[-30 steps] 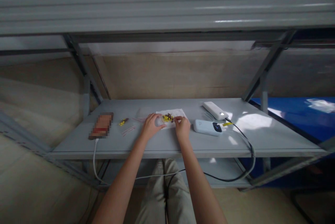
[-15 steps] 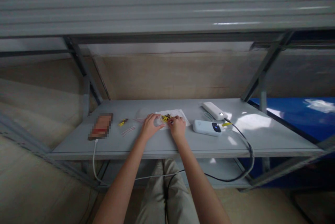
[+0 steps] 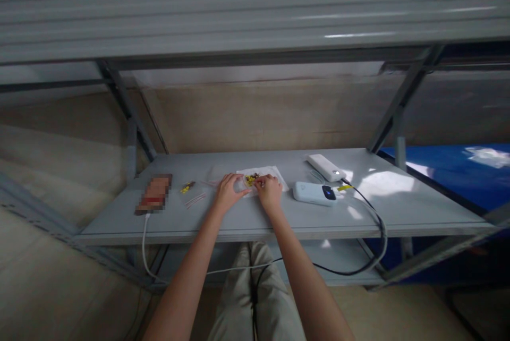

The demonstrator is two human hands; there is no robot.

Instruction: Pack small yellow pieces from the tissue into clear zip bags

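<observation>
On the grey shelf (image 3: 255,159), near its middle, a small heap of yellow and dark pieces (image 3: 252,178) sits over a white sheet (image 3: 277,172), between the person's two hands. Something clear shows around the left side of the heap (a dish or a bag, too small to tell). The left hand (image 3: 229,190) lies just left of the heap, its thumb and forefinger spread apart in a curve that opens toward the pieces; whether they press on the clear thing cannot be told. The right hand (image 3: 271,192) comes in from the right, over part of the sheet, with thumb and fingers drawn together at the right edge of the heap; whether a piece is pinched there is hidden.

Left of the left hand lie thin pale and reddish strips (image 3: 195,201) and, just behind them, a smaller cluster of yellow and dark pieces (image 3: 187,187). Farther left, a blurred-out phone (image 3: 154,192) has a white cable (image 3: 144,248) running down from its near end. To the right of the right hand rests a pale blue device (image 3: 314,193) with a dark display, and behind it a white power bank (image 3: 324,167).
</observation>
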